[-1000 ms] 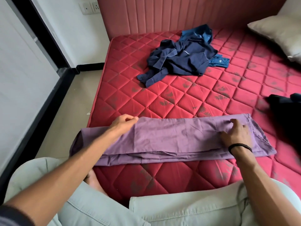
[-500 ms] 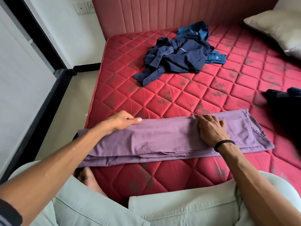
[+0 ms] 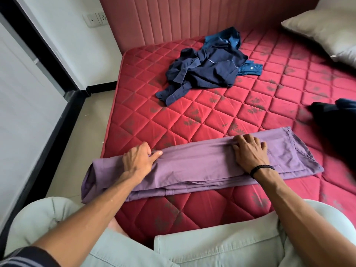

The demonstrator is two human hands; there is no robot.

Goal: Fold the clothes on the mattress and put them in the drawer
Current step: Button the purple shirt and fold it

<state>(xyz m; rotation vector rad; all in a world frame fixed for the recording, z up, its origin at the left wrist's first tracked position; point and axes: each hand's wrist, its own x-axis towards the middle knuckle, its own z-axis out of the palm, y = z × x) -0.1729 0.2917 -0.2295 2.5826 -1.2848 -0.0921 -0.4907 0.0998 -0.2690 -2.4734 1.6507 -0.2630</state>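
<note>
A purple garment (image 3: 196, 166) lies folded into a long strip across the near part of the red quilted mattress (image 3: 221, 116). Its left end hangs over the mattress edge. My left hand (image 3: 137, 160) sits on the strip's left part, fingers curled at the far edge and pinching the cloth. My right hand (image 3: 250, 151), with a black wristband, lies on the right part, its fingertips hooked over the bunched far edge. A crumpled navy shirt (image 3: 202, 74) lies farther back on top of a teal garment (image 3: 251, 69). No drawer is in view.
A dark garment (image 3: 337, 130) lies at the right edge of the mattress. A beige pillow (image 3: 325, 29) rests at the back right against the pink headboard (image 3: 173, 18). Tiled floor (image 3: 84, 132) and a white panel with black trim run along the left.
My right hand has slid left along the purple strip from near its right end and now curls over the far edge. My left hand's fingers have tightened on the cloth.
</note>
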